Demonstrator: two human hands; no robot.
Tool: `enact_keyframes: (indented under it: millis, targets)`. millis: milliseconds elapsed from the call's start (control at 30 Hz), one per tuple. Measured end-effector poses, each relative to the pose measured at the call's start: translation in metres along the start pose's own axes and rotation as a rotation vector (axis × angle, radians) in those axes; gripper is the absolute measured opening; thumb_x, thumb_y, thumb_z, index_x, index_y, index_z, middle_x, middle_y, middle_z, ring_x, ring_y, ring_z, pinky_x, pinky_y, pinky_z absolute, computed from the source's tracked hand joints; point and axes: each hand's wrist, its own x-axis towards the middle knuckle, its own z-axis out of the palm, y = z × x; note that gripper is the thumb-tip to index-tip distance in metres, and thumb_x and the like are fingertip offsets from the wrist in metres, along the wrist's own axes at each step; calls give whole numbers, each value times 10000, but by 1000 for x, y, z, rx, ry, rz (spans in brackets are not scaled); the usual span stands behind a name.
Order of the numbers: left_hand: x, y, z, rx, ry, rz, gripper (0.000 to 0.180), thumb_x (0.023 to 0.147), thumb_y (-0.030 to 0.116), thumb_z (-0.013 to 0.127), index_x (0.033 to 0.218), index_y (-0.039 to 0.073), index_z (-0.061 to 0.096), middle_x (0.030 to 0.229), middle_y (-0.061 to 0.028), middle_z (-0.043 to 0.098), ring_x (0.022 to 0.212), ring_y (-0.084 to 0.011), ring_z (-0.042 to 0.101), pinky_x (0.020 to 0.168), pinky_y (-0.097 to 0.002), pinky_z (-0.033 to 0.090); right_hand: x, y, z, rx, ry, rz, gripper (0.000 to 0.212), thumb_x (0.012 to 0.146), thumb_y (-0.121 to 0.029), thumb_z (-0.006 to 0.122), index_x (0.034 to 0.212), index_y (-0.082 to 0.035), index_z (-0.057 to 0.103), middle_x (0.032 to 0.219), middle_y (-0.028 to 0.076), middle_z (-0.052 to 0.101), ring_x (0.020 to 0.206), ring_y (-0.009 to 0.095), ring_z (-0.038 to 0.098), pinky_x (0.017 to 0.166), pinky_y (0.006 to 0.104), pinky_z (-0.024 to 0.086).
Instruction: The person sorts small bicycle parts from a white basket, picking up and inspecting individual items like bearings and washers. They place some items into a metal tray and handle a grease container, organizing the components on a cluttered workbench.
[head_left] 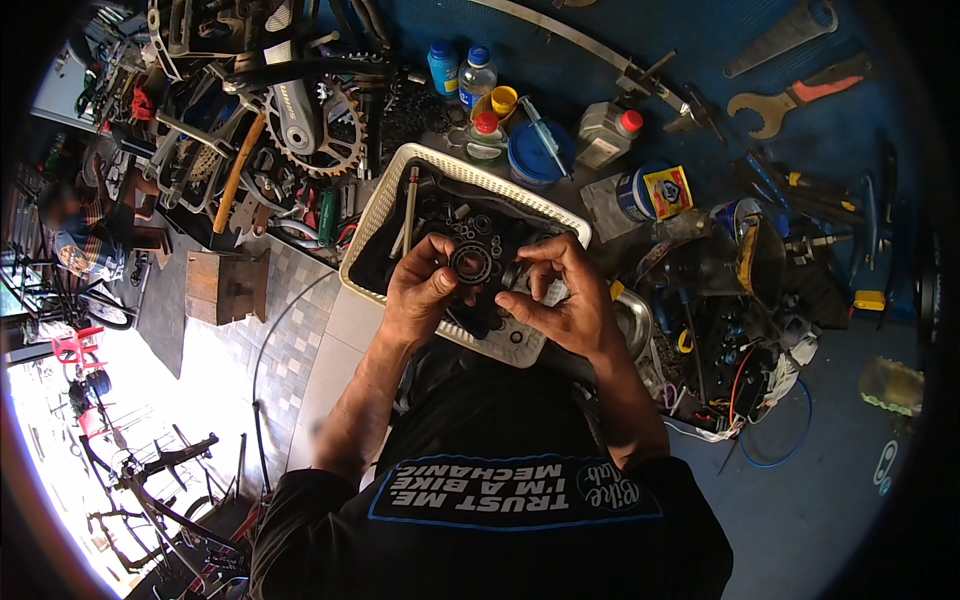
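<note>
Bearing ring (471, 262), dark, round: pinched in left hand (425, 290) fingertips, right hand (560, 295) fingers curled close on its edge, above white plastic basket (385, 200) of small parts.

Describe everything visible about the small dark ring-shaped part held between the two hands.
The small dark ring-shaped part is round, blackish and looks like metal, with a thick outer band, a paler inner band and an open centre, much like a bearing. It faces the camera almost flat-on. The left hand pinches its left edge with thumb and fingertips, while the right hand is close on its right side; whether those fingers touch it is unclear. It is held just above the white plastic lattice basket of dark small parts.
</note>
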Motion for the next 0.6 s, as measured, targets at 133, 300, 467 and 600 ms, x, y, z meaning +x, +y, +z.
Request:
enact_keyframes:
  millis: [133, 300, 467, 600]
  targets:
    - [0, 0, 0, 4, 7, -4, 495, 902, 349, 883, 1211, 92, 595, 1074, -82, 742, 902, -206, 746, 721, -307, 607, 2, -6, -2, -13, 0, 9, 527, 841, -204, 950, 1221, -38, 624, 808, -16, 626, 660, 45, 506, 607, 245, 448]
    - [0, 0, -1, 4, 0, -4, 500, 902, 350, 883, 1215, 89, 593, 1085, -82, 741, 908, -205, 745, 722, -306, 608, 1, -7, -2, -19, -11, 38, 510, 848, -239, 946, 1199, -31, 639, 867, 5, 689, 671, 47, 513, 616, 237, 454]
    - [0, 0, -1, -3, -10, 1, 504, 896, 347, 887, 1216, 90, 594, 1087, -79, 742, 909, -200, 744, 725, -303, 612, 1, -7, -2, -17, -17, 45, 486, 848, -240, 942, 1185, -34, 659, 866, 3, 690, 675, 49, 520, 616, 235, 455]
    - [1, 1, -1, 1, -12, 4, 507, 892, 345, 890, 1217, 92, 595, 1093, -76, 744, 911, -197, 745, 727, -302, 613, 2, -10, -3, -31, -21, 51, 469, 852, -232, 936, 1184, -36, 669, 860, 1, 687, 672, 48, 523, 615, 233, 455]
